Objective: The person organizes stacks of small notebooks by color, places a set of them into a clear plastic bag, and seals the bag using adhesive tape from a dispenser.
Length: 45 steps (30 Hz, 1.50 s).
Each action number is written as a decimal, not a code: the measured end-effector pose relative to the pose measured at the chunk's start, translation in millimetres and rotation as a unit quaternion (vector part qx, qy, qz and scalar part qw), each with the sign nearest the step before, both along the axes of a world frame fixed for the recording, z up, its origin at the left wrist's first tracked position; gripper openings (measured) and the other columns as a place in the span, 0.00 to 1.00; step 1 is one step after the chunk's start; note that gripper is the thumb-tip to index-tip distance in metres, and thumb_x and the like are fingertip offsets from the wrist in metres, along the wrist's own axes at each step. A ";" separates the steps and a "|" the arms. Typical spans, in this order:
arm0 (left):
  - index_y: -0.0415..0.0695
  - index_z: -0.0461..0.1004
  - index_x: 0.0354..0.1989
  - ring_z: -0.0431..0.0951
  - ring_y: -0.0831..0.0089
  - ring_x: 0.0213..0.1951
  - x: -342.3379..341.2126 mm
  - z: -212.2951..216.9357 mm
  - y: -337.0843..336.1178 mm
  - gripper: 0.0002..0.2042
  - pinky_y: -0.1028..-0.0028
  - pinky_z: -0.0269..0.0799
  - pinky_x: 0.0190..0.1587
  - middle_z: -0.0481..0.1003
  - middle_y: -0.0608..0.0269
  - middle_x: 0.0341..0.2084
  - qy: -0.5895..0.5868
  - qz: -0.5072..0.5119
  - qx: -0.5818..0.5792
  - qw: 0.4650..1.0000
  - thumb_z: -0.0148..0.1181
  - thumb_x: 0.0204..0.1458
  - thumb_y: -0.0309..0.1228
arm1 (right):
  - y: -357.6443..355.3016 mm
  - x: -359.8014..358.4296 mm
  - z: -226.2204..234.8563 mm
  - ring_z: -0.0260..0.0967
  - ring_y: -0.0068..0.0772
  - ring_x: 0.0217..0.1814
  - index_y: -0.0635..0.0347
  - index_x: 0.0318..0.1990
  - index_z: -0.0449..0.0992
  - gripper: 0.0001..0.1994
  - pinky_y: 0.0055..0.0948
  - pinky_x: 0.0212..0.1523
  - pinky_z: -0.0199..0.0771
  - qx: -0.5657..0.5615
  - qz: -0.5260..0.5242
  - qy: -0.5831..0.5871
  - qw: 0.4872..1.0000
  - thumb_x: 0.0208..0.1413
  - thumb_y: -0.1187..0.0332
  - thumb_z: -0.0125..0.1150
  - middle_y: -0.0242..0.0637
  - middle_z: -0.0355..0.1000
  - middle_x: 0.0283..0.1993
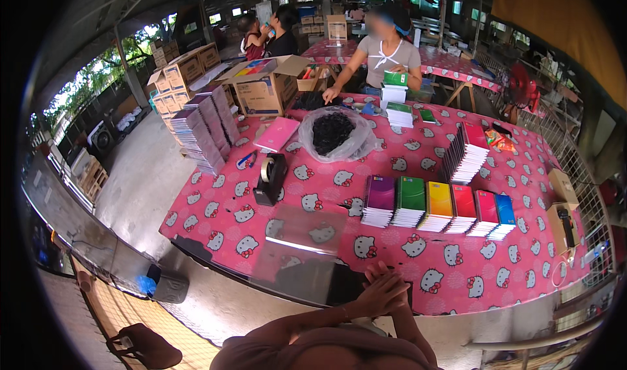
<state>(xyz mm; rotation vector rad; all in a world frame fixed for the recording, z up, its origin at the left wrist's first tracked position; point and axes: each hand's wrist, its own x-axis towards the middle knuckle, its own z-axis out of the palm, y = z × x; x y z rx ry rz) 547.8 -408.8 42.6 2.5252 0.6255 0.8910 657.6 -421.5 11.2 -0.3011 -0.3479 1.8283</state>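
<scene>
At the front edge of the table my two hands are together, with no object visible in them. My left hand (381,296) lies across my right hand, its fingers curled over it. The fingers of my right hand (377,272) stretch out past it toward the table; its palm is hidden. Just left of them a clear plastic sheet (297,252) lies on the pink patterned tablecloth (385,249). Beyond my hands stands a row of short notebook stacks: purple (379,192), green (411,193), yellow (439,199), red (464,201), pink (486,207) and blue (504,209).
A black tape dispenser (269,180), a pink notebook (277,134) and a bag of black pieces (333,133) lie mid-table. Tall notebook stacks (202,131) stand left, another stack (467,153) right. Across the table, a co-worker (390,53) handles green notebooks (395,79) beside an open carton (264,92).
</scene>
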 end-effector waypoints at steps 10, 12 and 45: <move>0.50 0.64 0.67 0.56 0.43 0.69 -5.6 2.7 4.9 0.28 0.48 0.51 0.69 0.56 0.39 0.67 0.008 -0.034 -0.016 0.999 0.57 0.59 0.45 | 0.4 0.3 -5.8 0.46 0.44 0.79 0.39 0.74 0.53 0.34 0.56 0.73 0.49 0.009 -0.004 0.038 0.999 0.66 0.36 0.35 0.39 0.52 0.77; 0.51 0.63 0.68 0.58 0.42 0.68 -6.7 0.9 5.2 0.29 0.48 0.52 0.69 0.56 0.39 0.68 0.002 -0.035 -0.008 0.999 0.57 0.59 0.46 | -0.8 -0.8 -6.1 0.46 0.44 0.79 0.39 0.74 0.53 0.34 0.56 0.73 0.49 0.006 -0.008 0.040 0.999 0.66 0.36 0.35 0.39 0.52 0.77; 0.51 0.63 0.67 0.59 0.43 0.67 -6.1 3.5 5.9 0.29 0.48 0.56 0.67 0.58 0.39 0.66 0.020 -0.020 0.001 1.000 0.57 0.59 0.47 | 0.3 1.6 -0.4 0.48 0.44 0.78 0.39 0.74 0.54 0.34 0.56 0.74 0.46 0.008 0.003 0.015 1.000 0.66 0.36 0.34 0.39 0.53 0.76</move>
